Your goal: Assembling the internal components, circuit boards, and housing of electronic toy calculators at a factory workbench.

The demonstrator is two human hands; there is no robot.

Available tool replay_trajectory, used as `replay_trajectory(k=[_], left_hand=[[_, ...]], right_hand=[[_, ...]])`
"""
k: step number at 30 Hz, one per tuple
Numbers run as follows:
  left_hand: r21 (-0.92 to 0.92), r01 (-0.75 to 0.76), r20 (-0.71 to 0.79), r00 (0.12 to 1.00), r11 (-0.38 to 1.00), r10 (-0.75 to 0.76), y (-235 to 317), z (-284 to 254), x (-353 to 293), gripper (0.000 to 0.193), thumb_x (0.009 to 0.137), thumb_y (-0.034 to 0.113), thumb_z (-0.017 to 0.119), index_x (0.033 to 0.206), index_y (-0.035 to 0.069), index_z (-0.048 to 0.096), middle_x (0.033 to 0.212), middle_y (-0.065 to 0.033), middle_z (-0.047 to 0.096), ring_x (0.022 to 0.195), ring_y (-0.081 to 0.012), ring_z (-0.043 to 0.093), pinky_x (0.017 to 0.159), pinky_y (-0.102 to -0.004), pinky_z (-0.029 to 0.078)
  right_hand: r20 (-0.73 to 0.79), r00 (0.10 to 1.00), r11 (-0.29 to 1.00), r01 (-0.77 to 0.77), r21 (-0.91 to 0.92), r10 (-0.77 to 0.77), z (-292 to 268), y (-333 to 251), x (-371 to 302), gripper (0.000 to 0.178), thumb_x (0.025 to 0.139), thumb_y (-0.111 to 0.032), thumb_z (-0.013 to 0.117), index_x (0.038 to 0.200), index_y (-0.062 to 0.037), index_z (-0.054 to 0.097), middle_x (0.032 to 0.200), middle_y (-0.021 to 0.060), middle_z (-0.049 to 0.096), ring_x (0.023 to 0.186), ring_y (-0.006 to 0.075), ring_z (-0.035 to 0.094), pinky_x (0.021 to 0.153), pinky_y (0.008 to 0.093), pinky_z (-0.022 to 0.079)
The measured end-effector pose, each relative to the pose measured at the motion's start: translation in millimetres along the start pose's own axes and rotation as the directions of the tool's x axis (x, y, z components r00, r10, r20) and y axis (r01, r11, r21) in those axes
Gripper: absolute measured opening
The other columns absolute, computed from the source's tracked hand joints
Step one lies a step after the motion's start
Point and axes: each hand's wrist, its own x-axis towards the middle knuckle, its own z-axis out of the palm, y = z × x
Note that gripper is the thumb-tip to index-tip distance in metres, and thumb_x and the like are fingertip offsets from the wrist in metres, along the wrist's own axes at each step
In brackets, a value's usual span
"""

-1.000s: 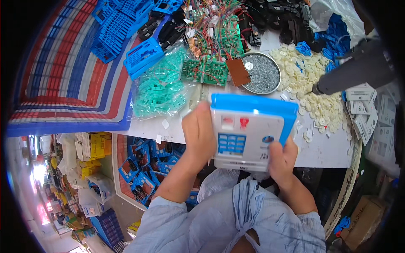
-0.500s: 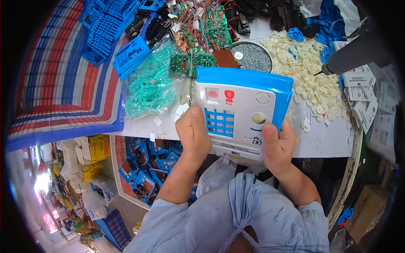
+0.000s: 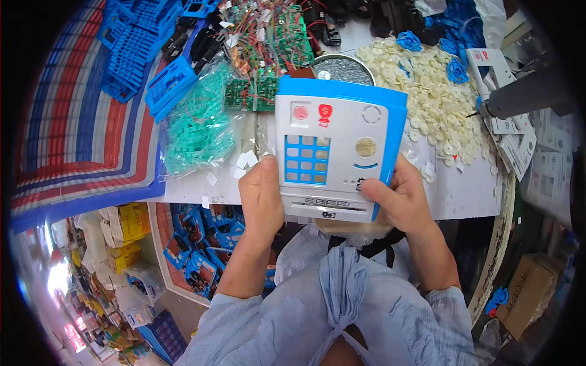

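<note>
Between both hands I hold up a white and blue plastic toy safe panel (image 3: 342, 158), its printed white front turned toward me. It has a blue keypad grid with open cells, a round hole at the right and a slot along the bottom. My left hand (image 3: 263, 192) grips its left edge, thumb upright along the side. At the lower right corner, my right hand (image 3: 397, 198) is closed on it with the thumb pressed on the front face. The fingers behind the panel are hidden.
Behind the panel lie green circuit boards with wires (image 3: 259, 91), a round tin of small screws (image 3: 348, 66) and cream plastic discs (image 3: 421, 91). A bag of teal parts (image 3: 201, 128) lies left. A dark electric screwdriver (image 3: 519, 97) hangs at right. Blue parts fill a bin (image 3: 204, 250) below.
The panel has come lower and slightly left and turned more squarely toward me, with both hands still on it. The surroundings have shifted in view.
</note>
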Motion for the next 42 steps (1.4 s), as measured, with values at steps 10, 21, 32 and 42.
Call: replay_trajectory(k=[10, 21, 32, 42], left_hand=[[0.047, -0.068, -0.002, 0.998, 0.997, 0.068, -6.6, 0.3, -3.9, 0.051, 0.110, 0.030, 0.035, 0.099, -0.006, 0.069, 0.089, -0.0084, 0.072, 0.080, -0.0119, 0.064, 0.074, -0.0275, 0.051], [0.303, -0.430, 0.120, 0.903, 0.851, 0.413, -24.0, -11.4, -11.1, 0.062, 0.108, 0.044, 0.035, 0.100, -0.008, 0.068, 0.083, -0.0120, 0.071, 0.073, -0.0170, 0.067, 0.066, -0.0303, 0.050], [0.272, -0.422, 0.173, 0.906, 0.865, 0.387, -8.8, -9.8, -18.8, 0.065, 0.108, 0.046, 0.035, 0.103, -0.010, 0.069, 0.089, -0.0125, 0.073, 0.079, -0.0159, 0.068, 0.072, -0.0281, 0.053], [0.182, -0.229, 0.178, 0.964, 0.956, 0.197, -27.1, -19.7, -14.4, 0.050, 0.108, 0.036, 0.041, 0.107, -0.008, 0.064, 0.093, -0.0090, 0.068, 0.083, -0.0143, 0.064, 0.074, -0.0288, 0.052]], right_hand=[[-0.060, 0.997, 0.999, -0.051, 0.019, 0.052, -3.6, -3.8, 10.9, 0.045, 0.096, -0.013, 0.068, 0.134, 0.0040, 0.050, 0.120, 0.0119, 0.067, 0.104, 0.0145, 0.066, 0.089, 0.0295, 0.055], [-0.111, 0.977, 0.978, 0.171, -0.119, -0.185, 8.3, -9.3, 14.2, 0.031, 0.097, -0.019, 0.068, 0.118, 0.0027, 0.061, 0.104, 0.0073, 0.070, 0.089, 0.0087, 0.066, 0.078, 0.0256, 0.056], [-0.229, 0.959, 0.983, 0.178, 0.036, -0.165, 19.5, -24.9, 23.5, 0.029, 0.096, -0.022, 0.070, 0.114, 0.0001, 0.064, 0.099, 0.0064, 0.071, 0.082, 0.0096, 0.067, 0.068, 0.0245, 0.058], [-0.172, 0.962, 0.975, 0.219, 0.028, -0.211, 10.7, -19.4, 19.7, 0.030, 0.097, -0.022, 0.069, 0.116, 0.0001, 0.063, 0.102, 0.0048, 0.069, 0.086, 0.0065, 0.064, 0.075, 0.0230, 0.054]])
